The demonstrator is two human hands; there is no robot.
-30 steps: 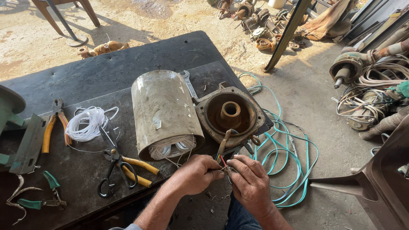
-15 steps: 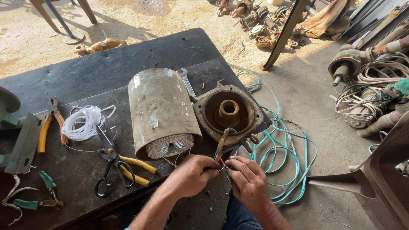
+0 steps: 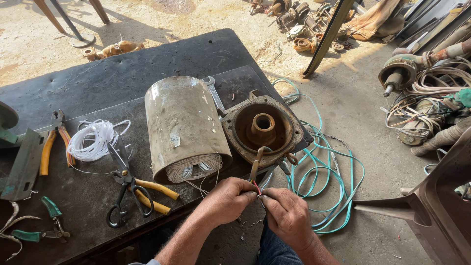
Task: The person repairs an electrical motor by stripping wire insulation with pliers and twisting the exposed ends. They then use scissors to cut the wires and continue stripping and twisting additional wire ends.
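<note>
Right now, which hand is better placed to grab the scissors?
Left, probably. The left hand is nearer the scissors on the table; the right hand pinches wires farther away.

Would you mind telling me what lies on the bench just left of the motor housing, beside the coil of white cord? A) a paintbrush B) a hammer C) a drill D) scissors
D: black-handled scissors lie left of the motor housing, their blades reaching up to the white cord.
</note>
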